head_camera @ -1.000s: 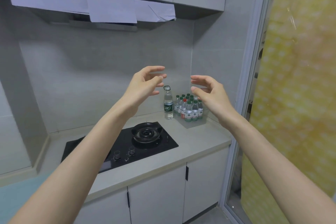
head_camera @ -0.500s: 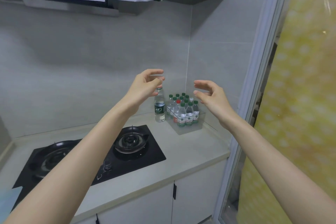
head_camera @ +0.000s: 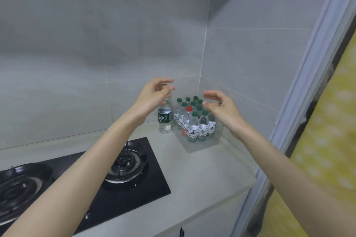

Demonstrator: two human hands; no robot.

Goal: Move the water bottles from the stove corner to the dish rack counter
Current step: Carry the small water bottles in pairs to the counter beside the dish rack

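Note:
Several small water bottles (head_camera: 194,121) with green caps, one with a red cap, stand packed in a clear box (head_camera: 200,145) in the counter corner beside the stove. A taller bottle with a dark green label (head_camera: 164,119) stands alone just left of the box. My left hand (head_camera: 154,95) hovers above the taller bottle, fingers curled and apart, holding nothing. To the right of the pack, my right hand (head_camera: 221,107) is also open, its fingertips just above the caps. The dish rack counter is out of view.
A black two-burner gas stove (head_camera: 107,184) fills the counter's left part. Tiled walls meet in the corner behind the bottles. The pale counter (head_camera: 204,175) ends at a door frame (head_camera: 300,90) on the right, with a yellow patterned surface beyond.
The view has come closer to the corner and tilted down. Both hands have reached forward and lowered toward the bottles, still open.

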